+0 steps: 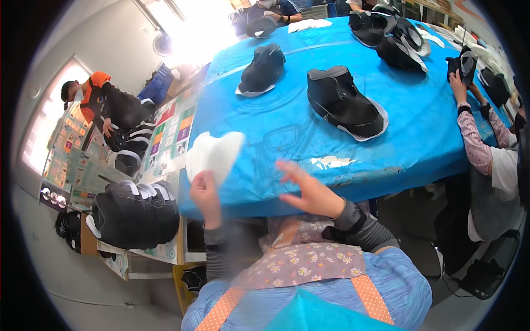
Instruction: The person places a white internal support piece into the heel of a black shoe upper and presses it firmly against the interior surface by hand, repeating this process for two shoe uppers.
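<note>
My left hand (206, 199) is closed on the lower edge of a flat white cut piece with a curved outline (215, 154), holding it up at the near left edge of the blue-covered table (243, 124). To its right my right hand (313, 194) hovers over the table edge, fingers apart and slightly blurred, with nothing in it. Beyond that hand a black shoe upper (341, 99) lies on the blue cover, a white edge showing along its toe. Farther back on the left is another black shoe upper (262, 69) with a white rim.
Bundled black shoe uppers (135, 215) sit on a side table at my left. More black uppers (389, 36) are piled at the far right. A co-worker's hands (458, 85) hold a black upper at the right edge. A person in orange and black (96, 91) stands far left.
</note>
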`<state>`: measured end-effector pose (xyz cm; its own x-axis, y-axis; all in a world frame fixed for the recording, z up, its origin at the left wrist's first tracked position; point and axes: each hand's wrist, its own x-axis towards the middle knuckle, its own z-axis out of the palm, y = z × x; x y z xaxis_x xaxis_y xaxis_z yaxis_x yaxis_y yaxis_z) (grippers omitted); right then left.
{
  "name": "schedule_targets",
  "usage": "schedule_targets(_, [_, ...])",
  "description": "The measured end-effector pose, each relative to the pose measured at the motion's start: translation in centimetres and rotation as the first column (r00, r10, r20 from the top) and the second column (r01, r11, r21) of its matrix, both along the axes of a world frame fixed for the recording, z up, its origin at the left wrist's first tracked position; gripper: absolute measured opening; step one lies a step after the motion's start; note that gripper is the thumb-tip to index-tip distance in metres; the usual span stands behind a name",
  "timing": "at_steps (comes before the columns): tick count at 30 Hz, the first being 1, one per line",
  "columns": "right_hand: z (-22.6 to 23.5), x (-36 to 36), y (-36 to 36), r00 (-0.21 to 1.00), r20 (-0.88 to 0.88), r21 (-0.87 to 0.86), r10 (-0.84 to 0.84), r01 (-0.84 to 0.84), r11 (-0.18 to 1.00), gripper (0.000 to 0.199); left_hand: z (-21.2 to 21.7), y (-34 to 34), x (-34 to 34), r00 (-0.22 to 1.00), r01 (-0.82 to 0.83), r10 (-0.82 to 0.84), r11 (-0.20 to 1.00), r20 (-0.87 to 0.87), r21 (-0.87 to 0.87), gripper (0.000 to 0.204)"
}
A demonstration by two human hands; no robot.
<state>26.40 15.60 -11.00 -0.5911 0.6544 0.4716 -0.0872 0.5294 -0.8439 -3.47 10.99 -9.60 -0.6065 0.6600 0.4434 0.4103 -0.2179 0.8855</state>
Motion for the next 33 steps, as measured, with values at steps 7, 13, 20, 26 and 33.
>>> schedule_targets(7, [-1.9, 0.6, 1.7, 0.941, -0.003, 0.469, -0.337, 0.299, 0.831, 0.043, 2.0, -3.6, 5.4, 0.739, 0.535, -0.315, 0.811, 0.595, -0.235, 0.04])
schedule_targets(13, [-0.4, 0.7, 1.8, 0.968, -0.101, 0.455, -0.229, 0.25, 0.855, 0.02, -0.8, -3.3, 4.0, 0.58, 0.668, -0.315, 0.712, 0.751, -0.217, 0.04])
schedule_targets(20, [-0.3, 1.0, 1.3, 0.975, 0.009, -0.174, -0.223, 0.221, 0.96, 0.016, -3.5, -3.1, 5.0, 0.693, 0.598, -0.572, 0.796, 0.439, 0.094, 0.068])
schedule_targets(26, [-1.8, 0.0, 0.9, 0.988, -0.043, -0.447, -0.149, 0.114, 0.887, 0.024, -1.7, -3.2, 8.3, 0.866, 0.498, -0.5, 0.858, 0.012, -0.126, 0.059])
schedule_targets(33, [-0.8, -2.0, -1.5, 0.947, 0.21, -0.188, -0.244, 0.284, 0.94, 0.068, -3.2, -1.1, 11.5, 0.745, 0.282, -0.305, 0.95, -0.594, -0.134, 0.058])
